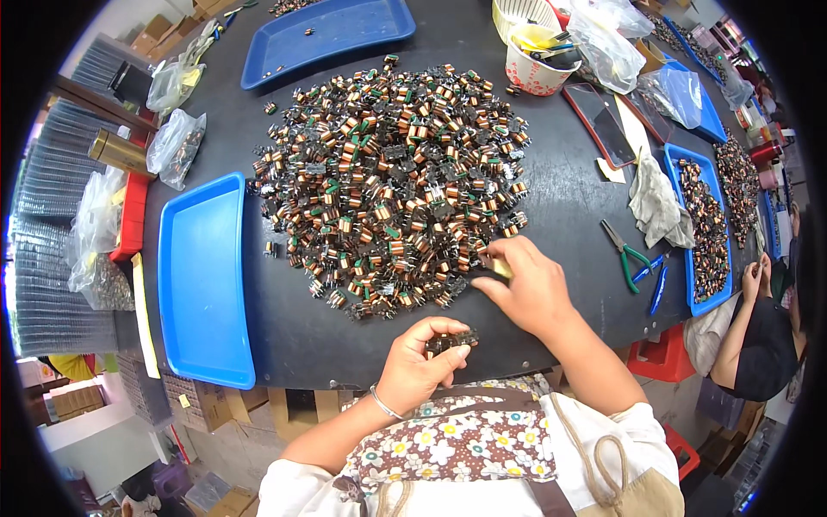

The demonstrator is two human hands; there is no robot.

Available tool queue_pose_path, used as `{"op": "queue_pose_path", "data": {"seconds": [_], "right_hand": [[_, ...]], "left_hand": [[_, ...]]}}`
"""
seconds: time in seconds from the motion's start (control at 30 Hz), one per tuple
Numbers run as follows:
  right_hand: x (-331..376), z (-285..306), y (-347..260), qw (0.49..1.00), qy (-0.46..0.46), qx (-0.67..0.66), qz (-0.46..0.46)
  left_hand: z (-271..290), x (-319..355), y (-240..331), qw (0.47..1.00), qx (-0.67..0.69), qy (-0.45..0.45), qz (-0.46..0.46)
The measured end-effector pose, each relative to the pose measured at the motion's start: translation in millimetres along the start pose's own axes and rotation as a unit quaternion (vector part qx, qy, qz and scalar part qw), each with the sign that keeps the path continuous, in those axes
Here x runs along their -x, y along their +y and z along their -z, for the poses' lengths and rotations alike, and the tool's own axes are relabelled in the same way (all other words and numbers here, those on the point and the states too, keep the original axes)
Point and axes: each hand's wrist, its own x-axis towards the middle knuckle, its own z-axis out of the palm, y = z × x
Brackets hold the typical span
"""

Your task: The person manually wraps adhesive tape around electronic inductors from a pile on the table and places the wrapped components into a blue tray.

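A broad heap of small wire-wound coils [392,172], with copper windings, black bases and metal pins, lies in front of me on the dark table. My left hand [422,364] is closed round a few dark coils [450,342] near the table's front edge; its fingers partly cover them. At the lower right edge of the heap, my right hand [530,284] has its thumb apart from the other fingers. Its fingertips touch or almost touch the outer coils. A yellowish piece [500,268], perhaps a finger cover, shows between thumb and forefinger.
An unfilled blue tray [207,284] lies left; a darker blue tray [336,39] with few coils lies behind. To the right are green-handled pliers [627,257], a grey cloth [656,202], a phone [599,125] and a coil-filled tray [699,233]. A co-worker's hand [756,276] shows far right.
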Motion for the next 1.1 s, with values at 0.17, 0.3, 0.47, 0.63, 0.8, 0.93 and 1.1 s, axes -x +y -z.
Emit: {"op": "queue_pose_path", "data": {"seconds": [0.17, 0.3, 0.47, 0.63, 0.8, 0.93, 1.1], "right_hand": [[-4.6, -12.0, 3.2, 0.998, 0.009, 0.058, 0.001], [-1.1, -4.8, 6.5, 0.998, 0.004, 0.056, 0.019], [18.3, 15.2, 2.8, 0.998, -0.005, -0.047, 0.053], [28.7, 31.1, 4.6, 0.973, -0.108, -0.165, 0.121], [27.9, 33.1, 5.4, 0.954, -0.225, -0.126, 0.155], [25.6, 32.9, 3.3, 0.949, -0.24, -0.12, 0.167], [22.9, 42.8, 1.2, 0.931, -0.273, -0.103, 0.22]], "left_hand": [[-1.9, 1.5, 2.6, 1.0, -0.012, -0.006, -0.007], [-0.7, 1.2, 2.1, 0.999, -0.024, -0.018, 0.012], [1.3, -0.9, -1.7, 0.999, 0.013, -0.037, -0.019], [2.6, -3.1, -1.5, 0.997, 0.023, -0.073, 0.002], [4.2, -0.3, -0.5, 0.993, -0.001, -0.114, 0.02], [6.8, 0.9, -1.1, 0.993, -0.002, -0.118, 0.027], [9.4, 0.5, 0.1, 0.985, 0.045, -0.16, 0.047]]}}
